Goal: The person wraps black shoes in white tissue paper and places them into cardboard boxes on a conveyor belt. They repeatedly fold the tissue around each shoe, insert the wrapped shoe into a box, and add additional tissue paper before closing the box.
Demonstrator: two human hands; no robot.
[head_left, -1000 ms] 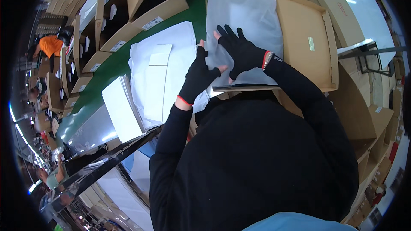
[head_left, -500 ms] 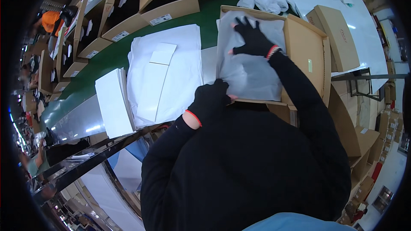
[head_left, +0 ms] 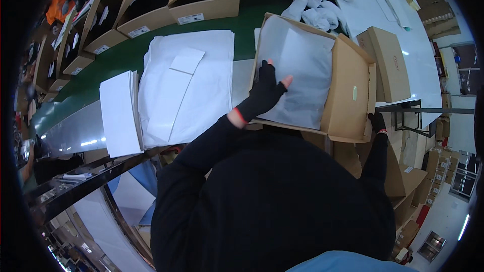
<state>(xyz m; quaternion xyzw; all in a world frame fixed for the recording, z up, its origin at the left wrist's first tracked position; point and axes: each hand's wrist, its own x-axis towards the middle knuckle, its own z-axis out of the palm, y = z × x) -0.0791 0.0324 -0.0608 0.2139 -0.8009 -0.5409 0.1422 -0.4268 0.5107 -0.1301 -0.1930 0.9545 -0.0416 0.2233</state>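
Note:
An open brown cardboard box (head_left: 368,133) lies before me with a translucent white sheet of tissue paper (head_left: 302,65) spread over its inside. What lies beneath the paper is hidden. My left hand (head_left: 267,90), in a black fingerless glove, is at the box's left side on the paper, thumb and fingers apart. The hinged box lid (head_left: 350,93) is folded out to the right, a small pale green sticker on its inner face. At the lid's outer near edge, my right hand (head_left: 377,122) appears small, its fingers bent against the cardboard.
To the left lie a stack of white paper sheets (head_left: 217,85), white card pieces (head_left: 176,88) and folded white sheets (head_left: 119,116). Open brown boxes (head_left: 146,25) line the back of the green table. Crumpled white paper (head_left: 317,7) and a closed brown box (head_left: 385,65) are beyond the lid.
My right hand has left the tissue paper and moved right to the lid's outer edge. The left hand has shifted up from the box's near left corner and spread its fingers. The box has tilted slightly.

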